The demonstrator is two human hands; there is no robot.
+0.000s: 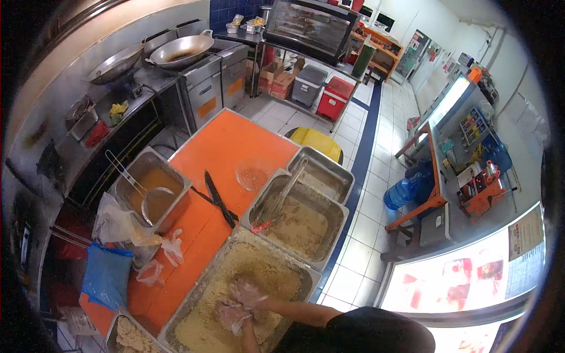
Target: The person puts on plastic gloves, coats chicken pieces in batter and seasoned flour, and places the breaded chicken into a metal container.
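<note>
Both my hands are in clear plastic gloves, close together over a large metal tray [168, 332] of yellowish crumbly breading [200, 323]. My left hand [231, 317] reaches in from the bottom edge, low in the breading. My right hand [250, 296] comes from the right, just beyond the left and almost touching it. Loose glove plastic and breading blur the fingers, so I cannot make out their pose or anything between them. Against the tray's far side stands a metal pan of murky batter [300, 226], with a whisk [276, 206] resting in it.
A long dark knife [216, 197] lies on the orange tabletop [229, 141]. Left of it, a strainer [156, 203] rests in a pan of brownish liquid [154, 179]. Plastic bags [172, 247], a blue packet [107, 273] and a smaller breading container [132, 338] sit nearer. Woks [179, 50] stand behind.
</note>
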